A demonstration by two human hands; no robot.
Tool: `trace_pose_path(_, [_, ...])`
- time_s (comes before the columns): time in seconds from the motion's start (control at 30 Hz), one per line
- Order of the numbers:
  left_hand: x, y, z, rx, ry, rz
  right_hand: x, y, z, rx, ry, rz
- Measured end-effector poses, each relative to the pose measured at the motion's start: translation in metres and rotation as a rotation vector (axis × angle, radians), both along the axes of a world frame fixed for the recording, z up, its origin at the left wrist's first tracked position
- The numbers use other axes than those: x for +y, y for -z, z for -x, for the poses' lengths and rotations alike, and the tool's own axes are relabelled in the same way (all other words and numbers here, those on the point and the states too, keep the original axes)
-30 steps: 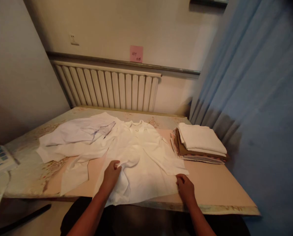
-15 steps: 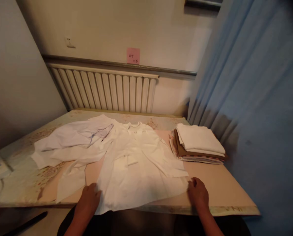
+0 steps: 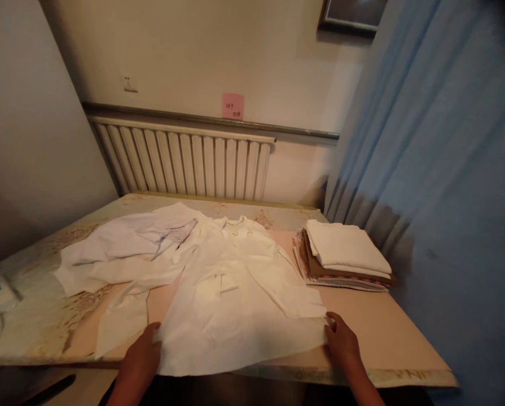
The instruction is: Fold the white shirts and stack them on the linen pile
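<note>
A white collared shirt [image 3: 235, 310] lies spread out with its collar toward the wall and its hem along the table's near edge. My left hand [image 3: 143, 354] has its fingers closed on the hem's left corner. At the opposite corner, my right hand [image 3: 343, 341] pinches the edge just below the cuff of the right sleeve. That sleeve slants down the shirt's right side. More white cloth [image 3: 125, 313] trails out to the left, and a pale lilac garment [image 3: 125, 237] lies crumpled on part of it.
To the right stands a stack of folded cloths [image 3: 349, 248], white on top and brown beneath. The table [image 3: 396, 332] has a peach mat over a floral cover. A blue curtain [image 3: 459, 225] hangs close on the right; a radiator [image 3: 184, 160] lines the wall behind.
My left hand has moved a little to the left, drawing the hem corner outward. My right hand stays at its corner. The whole view has shifted, so the table appears slightly lower.
</note>
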State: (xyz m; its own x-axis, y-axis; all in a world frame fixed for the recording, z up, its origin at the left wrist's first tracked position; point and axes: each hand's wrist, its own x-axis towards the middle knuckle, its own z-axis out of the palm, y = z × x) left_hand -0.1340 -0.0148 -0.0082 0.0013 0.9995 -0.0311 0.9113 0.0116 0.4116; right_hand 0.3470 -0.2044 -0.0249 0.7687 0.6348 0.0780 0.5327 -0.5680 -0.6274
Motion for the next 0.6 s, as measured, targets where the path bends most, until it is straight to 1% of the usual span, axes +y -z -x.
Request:
trace_pose_path(0.1, [0.003,-0.001,0.018,0.032,0.02,0.042,-0.016,0.003,0.0,0.03,-0.057,0.009])
trace_pose_path(0.23, [0.001,-0.003,0.035,0.092,0.081,0.087,-0.044,0.009,0.006,0.104,-0.177,0.018])
trace_pose_path(0.3, [-0.001,-0.007,0.035,0.178,0.1,0.063,-0.054,0.009,0.006,0.108,-0.234,0.033])
trace_pose_path(0.37, [-0.001,-0.015,0.026,0.294,0.112,0.004,-0.055,0.005,0.004,0.059,-0.244,0.039])
trace_pose_path(0.43, [0.002,-0.022,0.007,0.36,0.148,-0.078,-0.044,-0.002,0.002,-0.007,-0.188,0.015])
trace_pose_path(0.5, [0.009,-0.025,-0.019,0.321,0.208,-0.163,-0.021,-0.01,0.004,-0.042,-0.14,-0.043])
trace_pose_path(0.53, [0.014,-0.024,-0.033,0.279,0.244,-0.195,-0.006,-0.013,0.007,-0.044,-0.146,-0.082])
trace_pose_path(0.6, [0.026,-0.019,-0.06,0.182,0.308,-0.236,0.028,-0.018,0.016,-0.049,-0.215,-0.153])
